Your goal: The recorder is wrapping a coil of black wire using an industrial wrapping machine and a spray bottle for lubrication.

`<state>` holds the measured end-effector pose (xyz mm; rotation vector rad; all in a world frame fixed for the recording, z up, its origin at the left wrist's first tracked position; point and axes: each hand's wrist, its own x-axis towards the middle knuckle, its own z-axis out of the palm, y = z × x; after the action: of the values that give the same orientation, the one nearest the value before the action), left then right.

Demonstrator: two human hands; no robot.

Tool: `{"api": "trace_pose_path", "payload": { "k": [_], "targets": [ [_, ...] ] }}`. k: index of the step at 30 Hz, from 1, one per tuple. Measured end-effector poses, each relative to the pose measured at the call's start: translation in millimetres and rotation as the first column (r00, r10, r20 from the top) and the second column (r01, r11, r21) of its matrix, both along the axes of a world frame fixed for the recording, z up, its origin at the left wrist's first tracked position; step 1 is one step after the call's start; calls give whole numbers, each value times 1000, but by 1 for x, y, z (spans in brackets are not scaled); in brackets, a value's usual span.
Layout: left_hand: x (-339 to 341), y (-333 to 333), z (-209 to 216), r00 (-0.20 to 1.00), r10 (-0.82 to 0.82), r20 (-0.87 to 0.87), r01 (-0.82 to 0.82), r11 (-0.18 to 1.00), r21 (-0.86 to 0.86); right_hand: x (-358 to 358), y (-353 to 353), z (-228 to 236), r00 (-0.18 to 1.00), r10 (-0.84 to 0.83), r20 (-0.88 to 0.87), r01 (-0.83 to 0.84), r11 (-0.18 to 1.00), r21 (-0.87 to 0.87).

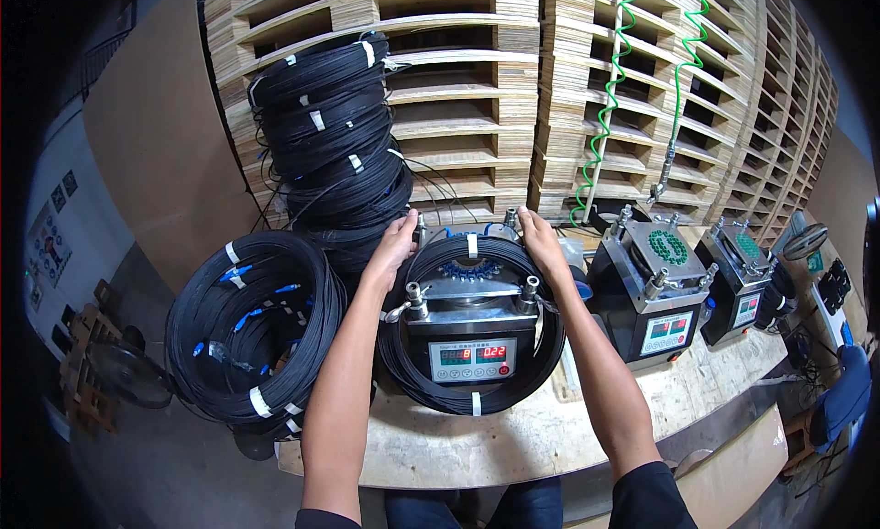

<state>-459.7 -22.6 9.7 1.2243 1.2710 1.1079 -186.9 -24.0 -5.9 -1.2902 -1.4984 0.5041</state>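
Note:
A metal polishing machine (472, 320) with a lit red display stands on the wooden table in front of me. A coil of black cable (476, 402), bound with white ties, loops around it. Blue connectors (472, 270) sit in a ring on the machine's top. My left hand (394, 254) is at the far left corner post (421, 225), its fingers closed about it. At the far right corner post (511, 219) my right hand (543, 245) is likewise closed. Fingers on the far side of both posts are partly hidden. Two near corner clamps (415, 302) are untouched.
Left of the table stands a stack of black cable coils (247, 336) with blue connectors; a taller stack (325, 135) rises behind. Two similar machines (655, 291) with green rings stand to the right. Green spiral hoses (692, 34) hang before wooden pallets (458, 116).

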Motion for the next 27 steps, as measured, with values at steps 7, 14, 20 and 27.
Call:
{"api": "trace_pose_path", "payload": {
  "k": [7, 14, 20, 27],
  "targets": [
    [4, 4, -4, 998, 13, 54, -14, 1000, 27, 5, 6, -5, 997, 20, -72, -23, 999, -46],
    [-7, 7, -7, 1000, -26, -1, 26, 999, 19, -3, -1, 5, 996, -52, 73, 61, 991, -122],
    [8, -13, 13, 999, -33, 3, 33, 999, -25, 5, 2, -5, 999, 23, -42, -22, 999, 24],
    [1, 10, -9, 1000, -26, 5, 26, 997, 77, 3, 2, -2, 990, 35, -133, -39, 999, -23]
  ]
}}
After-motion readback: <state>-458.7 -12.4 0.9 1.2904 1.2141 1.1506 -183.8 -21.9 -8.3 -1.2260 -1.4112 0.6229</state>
